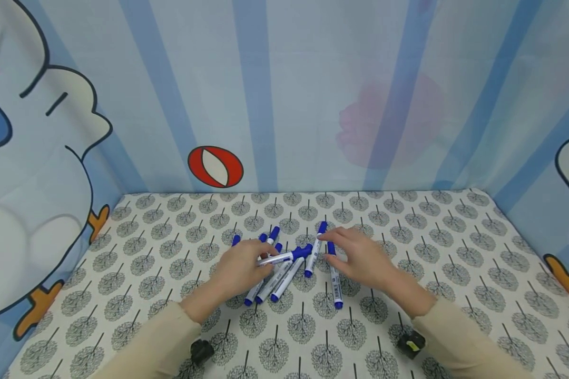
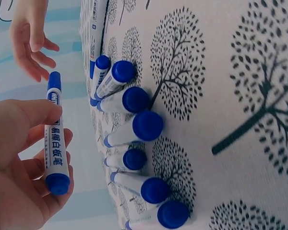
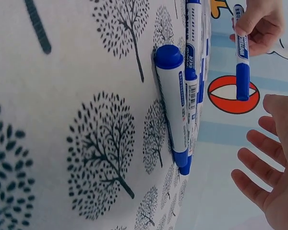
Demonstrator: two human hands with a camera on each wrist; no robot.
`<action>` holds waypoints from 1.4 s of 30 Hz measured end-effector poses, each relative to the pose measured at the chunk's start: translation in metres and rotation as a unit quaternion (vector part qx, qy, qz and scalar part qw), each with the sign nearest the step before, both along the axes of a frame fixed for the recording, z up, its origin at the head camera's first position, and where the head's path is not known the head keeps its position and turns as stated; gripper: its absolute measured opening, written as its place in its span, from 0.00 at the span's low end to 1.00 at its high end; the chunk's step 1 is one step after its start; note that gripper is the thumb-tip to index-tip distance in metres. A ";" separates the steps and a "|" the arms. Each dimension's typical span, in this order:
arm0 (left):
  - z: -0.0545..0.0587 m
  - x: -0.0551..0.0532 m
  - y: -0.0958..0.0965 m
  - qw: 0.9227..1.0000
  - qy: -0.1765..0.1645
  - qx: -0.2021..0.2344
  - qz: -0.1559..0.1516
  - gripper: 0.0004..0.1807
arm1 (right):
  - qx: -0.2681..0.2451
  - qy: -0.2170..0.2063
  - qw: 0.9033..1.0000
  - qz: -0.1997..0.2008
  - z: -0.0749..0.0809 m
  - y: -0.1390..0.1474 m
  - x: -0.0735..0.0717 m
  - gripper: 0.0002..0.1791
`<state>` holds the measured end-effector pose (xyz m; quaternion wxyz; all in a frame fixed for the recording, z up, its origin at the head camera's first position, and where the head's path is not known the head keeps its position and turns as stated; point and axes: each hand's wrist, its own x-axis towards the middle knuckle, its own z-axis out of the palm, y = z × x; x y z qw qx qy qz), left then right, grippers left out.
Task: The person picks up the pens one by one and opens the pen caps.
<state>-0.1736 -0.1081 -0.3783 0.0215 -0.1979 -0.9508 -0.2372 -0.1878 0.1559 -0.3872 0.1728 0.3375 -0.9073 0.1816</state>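
One blue-capped marker (image 2: 56, 136) is raised over the tree-print cloth (image 1: 284, 337), pinched between the thumb and fingers of the left hand (image 1: 243, 267), its capped end pointing rightward. Just right of that marker is the right hand (image 1: 360, 258), its fingers spread. Beneath the marker, several similar markers (image 1: 288, 279) lie clustered, and two separate markers (image 1: 336, 284) lie to its right; behind it stands a striped backdrop (image 1: 303, 79) printed with a red oval (image 1: 215, 166)

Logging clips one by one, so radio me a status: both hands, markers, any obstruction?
Left hand grips one blue-capped marker above the cloth. Right hand open, holding nothing. Other markers loose on the cloth. No obstruction visible.
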 end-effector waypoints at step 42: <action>0.003 -0.005 0.029 0.995 0.055 -0.038 -0.073 0.10 | 0.005 0.001 1.000 0.013 -0.006 -0.014 0.009 0.11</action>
